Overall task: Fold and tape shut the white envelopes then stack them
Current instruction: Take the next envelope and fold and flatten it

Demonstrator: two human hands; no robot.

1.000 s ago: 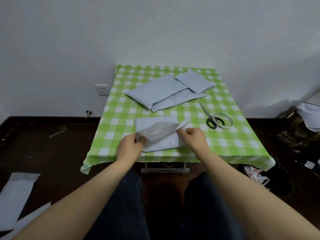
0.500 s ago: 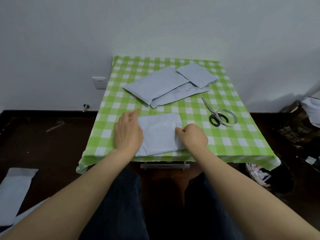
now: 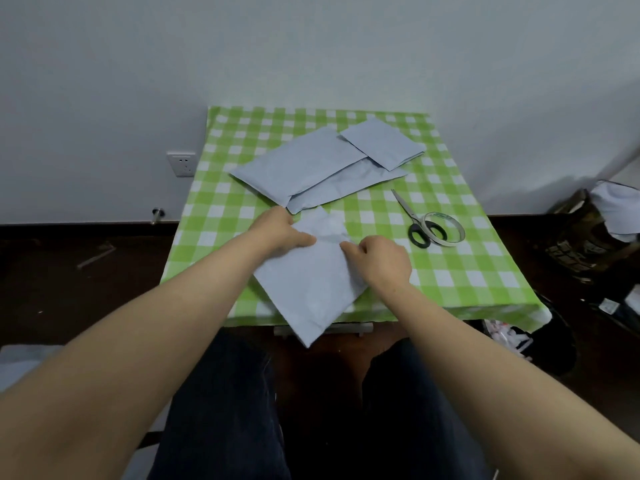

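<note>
A small square bench (image 3: 485, 271) stands against a plain white wall (image 3: 311, 46), covered by a green-and-white checked cloth (image 3: 221, 209) that lies smooth and hangs a little over the edges. A white wall socket (image 3: 180, 163) sits just left of the bench's far corner, and dark brown floor (image 3: 69, 271) runs on both sides of the bench. At the bench's near edge lies a flat, slightly wrinkled white envelope (image 3: 311, 285), turned like a diamond with its lowest corner hanging past that edge. The left hand (image 3: 280, 233) grips its far left corner, thumb on top. The right hand (image 3: 379, 261) pinches its right edge with curled fingers, and the top flap between the hands is creased and raised. Toward the bench's far side rests a loose pile of white envelopes (image 3: 304, 164), long and flat, with a shorter folded envelope (image 3: 382, 142) lying on its right end. On the bench's right half lie black-handled scissors (image 3: 412, 220), their metal blades closed and pointing away, and a thin ring of clear tape (image 3: 445, 232) rests over one handle loop. A dark crumpled bag (image 3: 581, 244) stands on the floor to the bench's right.
</note>
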